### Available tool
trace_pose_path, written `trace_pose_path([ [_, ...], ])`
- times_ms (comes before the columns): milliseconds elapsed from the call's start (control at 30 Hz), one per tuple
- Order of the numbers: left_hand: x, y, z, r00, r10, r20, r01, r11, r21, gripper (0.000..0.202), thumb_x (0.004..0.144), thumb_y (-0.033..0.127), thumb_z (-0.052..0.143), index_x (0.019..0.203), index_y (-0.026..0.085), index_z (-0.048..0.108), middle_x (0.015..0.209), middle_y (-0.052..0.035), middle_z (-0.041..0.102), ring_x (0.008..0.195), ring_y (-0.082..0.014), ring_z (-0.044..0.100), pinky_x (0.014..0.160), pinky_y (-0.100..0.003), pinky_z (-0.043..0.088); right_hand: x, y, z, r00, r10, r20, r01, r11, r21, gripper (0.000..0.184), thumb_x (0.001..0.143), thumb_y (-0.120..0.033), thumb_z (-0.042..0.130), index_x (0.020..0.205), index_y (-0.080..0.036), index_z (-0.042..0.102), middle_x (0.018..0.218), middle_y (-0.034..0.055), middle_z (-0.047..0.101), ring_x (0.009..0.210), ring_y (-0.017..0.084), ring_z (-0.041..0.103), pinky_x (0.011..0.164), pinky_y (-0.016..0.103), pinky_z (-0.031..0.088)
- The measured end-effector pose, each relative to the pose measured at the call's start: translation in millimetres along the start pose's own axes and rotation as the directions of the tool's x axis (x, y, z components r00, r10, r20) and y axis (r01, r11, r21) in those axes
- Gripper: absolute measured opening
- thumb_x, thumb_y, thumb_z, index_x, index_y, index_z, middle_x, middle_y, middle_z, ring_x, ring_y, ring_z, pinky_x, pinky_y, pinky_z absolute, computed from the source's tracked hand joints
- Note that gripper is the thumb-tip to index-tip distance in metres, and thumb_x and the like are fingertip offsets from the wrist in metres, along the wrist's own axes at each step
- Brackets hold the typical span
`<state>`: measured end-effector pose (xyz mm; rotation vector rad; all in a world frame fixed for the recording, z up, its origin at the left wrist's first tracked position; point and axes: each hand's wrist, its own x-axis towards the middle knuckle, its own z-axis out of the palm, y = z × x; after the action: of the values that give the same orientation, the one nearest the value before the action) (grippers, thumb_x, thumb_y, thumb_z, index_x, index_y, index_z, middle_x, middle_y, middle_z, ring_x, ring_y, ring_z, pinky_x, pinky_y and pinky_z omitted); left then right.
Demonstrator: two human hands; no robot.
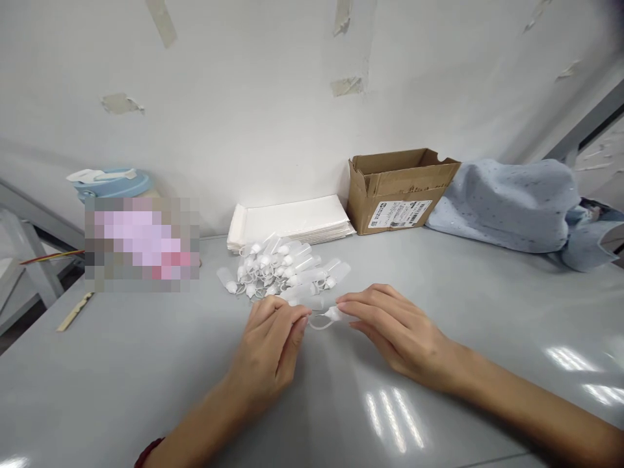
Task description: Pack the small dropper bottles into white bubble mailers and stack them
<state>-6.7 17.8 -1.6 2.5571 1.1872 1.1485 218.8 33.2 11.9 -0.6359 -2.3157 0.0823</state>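
Note:
On the grey table [146, 364] both my hands meet at the centre over one small clear plastic vial with a white cap and loop [325, 318]. My left hand [271, 346] has its fingers curled and pinched at the vial's left end. Fingers together, my right hand [397, 330] pinches the white cap end. Just beyond my fingers lies a pile of several similar clear vials with white caps [280, 270].
A stack of white flat bags or sheets [292, 221] lies against the wall behind the pile. An open cardboard box [397, 188] stands to its right, then a crumpled light-blue cloth [517, 205]. A blue-lidded container [110, 183] stands at back left.

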Motion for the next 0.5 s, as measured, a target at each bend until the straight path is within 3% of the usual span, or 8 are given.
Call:
trace_pose_path([
  [500,-1.9,0.7,4.2,0.999,0.033,0.008,-0.032,0.997,-0.073,0.018,0.090,0.004,0.046,0.099,0.016,0.055,0.070,-0.0005,0.054,0.072,-0.0153,0.044,0.066,-0.030,0.036,-2.3,1.2,3.4,0.999,-0.013,0.040,0.012,1.000,0.021,0.040,0.081,0.010,0.043,0.116,-0.007,0.053,0.105,0.0149,0.066,0.095,0.021,0.061,0.078,0.037,0.050],
])
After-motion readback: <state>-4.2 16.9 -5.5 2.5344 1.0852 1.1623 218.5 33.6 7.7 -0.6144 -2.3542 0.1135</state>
